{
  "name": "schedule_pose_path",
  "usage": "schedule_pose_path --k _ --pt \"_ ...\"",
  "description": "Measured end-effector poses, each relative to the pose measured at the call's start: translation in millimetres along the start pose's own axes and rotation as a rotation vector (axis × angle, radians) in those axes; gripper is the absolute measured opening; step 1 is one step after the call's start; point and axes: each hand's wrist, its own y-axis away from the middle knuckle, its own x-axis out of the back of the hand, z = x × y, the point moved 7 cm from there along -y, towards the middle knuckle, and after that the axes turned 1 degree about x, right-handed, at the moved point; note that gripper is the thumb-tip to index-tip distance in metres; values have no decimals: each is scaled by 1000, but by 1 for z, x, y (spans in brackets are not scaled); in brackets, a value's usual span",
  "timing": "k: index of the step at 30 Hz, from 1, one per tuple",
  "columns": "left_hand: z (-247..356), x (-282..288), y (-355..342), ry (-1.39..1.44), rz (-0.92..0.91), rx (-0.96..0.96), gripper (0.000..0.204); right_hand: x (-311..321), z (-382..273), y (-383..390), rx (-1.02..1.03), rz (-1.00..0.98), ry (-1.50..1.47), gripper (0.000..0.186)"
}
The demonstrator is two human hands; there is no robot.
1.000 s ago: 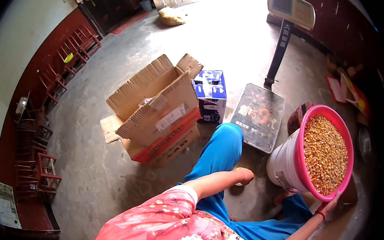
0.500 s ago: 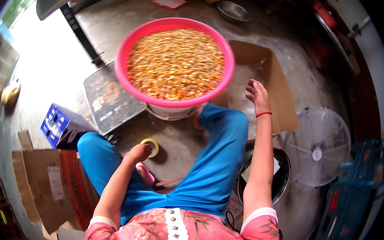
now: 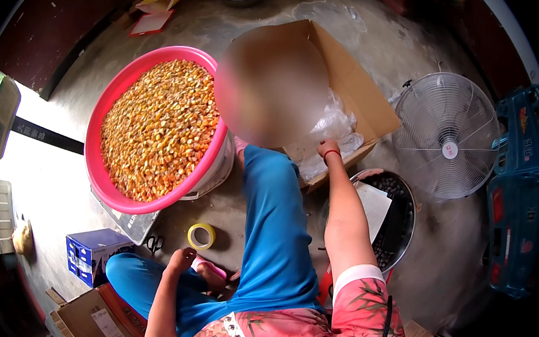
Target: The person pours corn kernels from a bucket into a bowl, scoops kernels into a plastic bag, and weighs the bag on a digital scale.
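Down comes the right hand (image 3: 329,150) in the head view, spread in mid-air half a second ago, now bunched at the plastic (image 3: 338,118) in the box (image 3: 360,96), grip unclear; left hand (image 3: 181,260) curled, I cannot tell if it holds anything, with the tape (image 3: 213,235) on the floor just beyond it, and the tub (image 3: 128,205) of corn (image 3: 158,131) left of the box

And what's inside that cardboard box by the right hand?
Crumpled clear plastic shows in the cardboard box, beside the right hand. What lies under the plastic, or where the picture blurs, can't be seen.
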Motion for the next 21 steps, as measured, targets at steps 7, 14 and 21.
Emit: schedule_pose_path --k 7,14,21 --pt "-26 -10 8 203 -15 117 21 -36 0 31 164 -346 527 28" --pt "-23 -6 2 251 6 67 20 -44 15 2 287 -351 462 22" --pt "-3 1 -8 238 65 -41 23 50 -29 20 89 -248 -768 15"
